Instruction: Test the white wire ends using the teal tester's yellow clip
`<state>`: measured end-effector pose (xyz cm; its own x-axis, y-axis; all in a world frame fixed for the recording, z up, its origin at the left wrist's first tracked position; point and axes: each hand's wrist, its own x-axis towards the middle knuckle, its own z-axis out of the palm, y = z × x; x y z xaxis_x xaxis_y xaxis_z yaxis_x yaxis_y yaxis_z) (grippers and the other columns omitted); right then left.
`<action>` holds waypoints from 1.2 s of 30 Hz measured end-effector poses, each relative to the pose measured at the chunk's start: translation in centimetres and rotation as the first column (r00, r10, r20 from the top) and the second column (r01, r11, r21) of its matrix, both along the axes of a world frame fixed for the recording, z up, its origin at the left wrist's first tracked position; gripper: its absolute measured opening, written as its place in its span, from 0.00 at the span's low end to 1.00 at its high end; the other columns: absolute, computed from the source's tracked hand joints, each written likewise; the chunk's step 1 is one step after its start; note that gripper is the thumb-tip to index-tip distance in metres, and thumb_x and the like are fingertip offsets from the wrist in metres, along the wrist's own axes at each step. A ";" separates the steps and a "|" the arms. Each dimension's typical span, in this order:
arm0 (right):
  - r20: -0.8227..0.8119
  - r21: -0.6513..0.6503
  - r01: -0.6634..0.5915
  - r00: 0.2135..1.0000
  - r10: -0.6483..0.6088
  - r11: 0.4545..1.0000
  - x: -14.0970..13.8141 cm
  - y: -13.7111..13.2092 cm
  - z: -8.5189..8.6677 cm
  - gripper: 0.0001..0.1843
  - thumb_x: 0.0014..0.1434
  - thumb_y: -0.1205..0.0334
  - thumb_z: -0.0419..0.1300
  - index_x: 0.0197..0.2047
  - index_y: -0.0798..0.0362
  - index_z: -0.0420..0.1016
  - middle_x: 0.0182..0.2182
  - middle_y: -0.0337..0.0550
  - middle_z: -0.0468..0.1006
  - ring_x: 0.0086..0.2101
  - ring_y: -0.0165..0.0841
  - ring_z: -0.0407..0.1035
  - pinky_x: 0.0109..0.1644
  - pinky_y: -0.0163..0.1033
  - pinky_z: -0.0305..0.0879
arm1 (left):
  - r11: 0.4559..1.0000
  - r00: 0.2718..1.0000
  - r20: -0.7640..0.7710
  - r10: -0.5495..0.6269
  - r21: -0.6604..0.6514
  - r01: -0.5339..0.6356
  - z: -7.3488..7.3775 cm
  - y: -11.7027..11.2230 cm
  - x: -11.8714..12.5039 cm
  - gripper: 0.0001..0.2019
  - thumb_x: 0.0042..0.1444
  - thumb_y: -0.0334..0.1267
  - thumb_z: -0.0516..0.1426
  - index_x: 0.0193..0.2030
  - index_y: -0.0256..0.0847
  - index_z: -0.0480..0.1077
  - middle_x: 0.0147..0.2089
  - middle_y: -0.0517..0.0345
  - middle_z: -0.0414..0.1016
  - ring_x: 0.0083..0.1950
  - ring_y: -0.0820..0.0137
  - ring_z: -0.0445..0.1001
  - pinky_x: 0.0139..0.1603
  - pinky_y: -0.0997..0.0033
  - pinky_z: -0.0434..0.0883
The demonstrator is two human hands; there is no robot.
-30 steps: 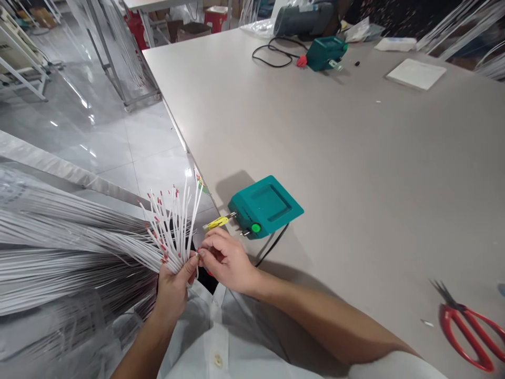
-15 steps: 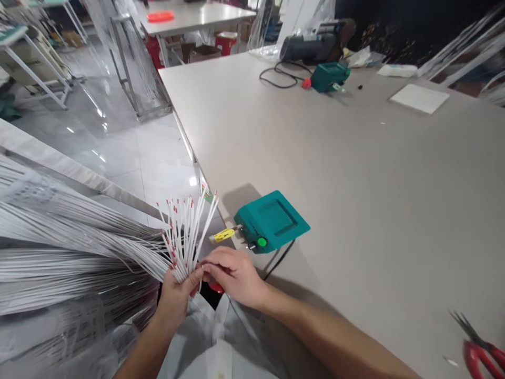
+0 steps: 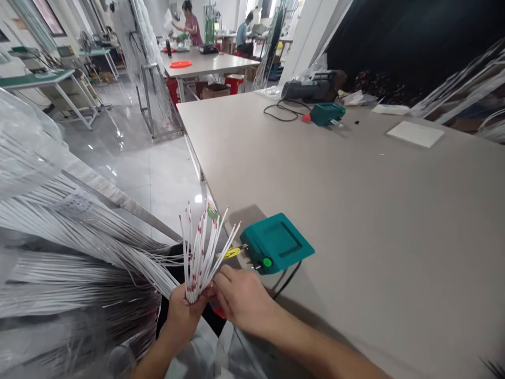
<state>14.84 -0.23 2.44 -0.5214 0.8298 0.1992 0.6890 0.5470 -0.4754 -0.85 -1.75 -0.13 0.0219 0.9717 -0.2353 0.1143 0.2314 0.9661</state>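
Note:
My left hand (image 3: pixel 183 316) is wrapped round a bundle of thin white wires (image 3: pixel 202 258) with red tips. Their ends fan upward above the fist. At the right side of the bundle my right hand (image 3: pixel 246 300) is closed, its fingertips against the wires near the left hand; what they pinch is hidden. Just beyond the right hand, a teal device (image 3: pixel 272 229) with a green button (image 3: pixel 268 262) sits at the table edge. A yellow-handled tool (image 3: pixel 232 253) sticks out from the device's left side, partly behind the wires. Below my hands shows a bit of something red.
Long bundles of white wires (image 3: pixel 98 234), partly wrapped in plastic, hang at the left. The grey table (image 3: pixel 355 210) carries a second teal device (image 3: pixel 327 114), a black cable (image 3: pixel 280 111) and a white pad (image 3: pixel 415 134) farther back. Two people work at the far tables.
My view has tilted up, bringing the far room and two people into sight. The scissors at lower right have almost left the picture. My left hand still holds the bundle, with the right hand beside it.

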 end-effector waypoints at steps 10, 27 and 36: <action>-0.425 -0.905 -0.288 0.643 -0.637 0.313 -0.1 0.7 -1.2 0.08 0.49 0.58 0.54 0.25 0.55 0.65 0.14 0.32 0.63 0.13 0.24 0.58 0.15 0.29 0.52 | 0.988 0.989 0.058 0.132 -0.083 -0.127 0.9 -0.2 0.7 0.07 0.40 0.37 0.63 0.24 0.35 0.74 0.16 0.61 0.66 0.18 0.76 0.59 0.18 0.75 0.59; 0.175 0.216 -0.090 0.983 0.052 0.972 1.8 1.6 1.4 0.11 0.56 0.69 0.49 0.26 0.56 0.69 0.24 0.44 0.70 0.24 0.31 0.61 0.27 0.38 0.52 | 0.984 0.985 0.092 0.149 -0.112 -0.138 1.3 0.7 0.6 0.06 0.41 0.36 0.62 0.23 0.34 0.72 0.15 0.62 0.66 0.17 0.76 0.61 0.18 0.75 0.60; 0.497 0.281 -0.096 0.866 -0.059 0.955 4.3 3.7 2.1 0.15 0.58 0.72 0.49 0.47 0.61 0.70 0.35 0.52 0.74 0.42 0.43 0.63 0.50 0.53 0.53 | 0.992 0.962 0.247 0.114 -0.082 -0.097 0.2 2.0 1.1 0.11 0.45 0.37 0.61 0.36 0.34 0.74 0.23 0.58 0.73 0.17 0.79 0.61 0.18 0.77 0.60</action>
<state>19.10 3.47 4.55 -0.6289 0.7653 0.1375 0.7775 0.6200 0.1051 0.21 0.25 0.08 -0.0130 0.9535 -0.3012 -0.1585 0.2955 0.9421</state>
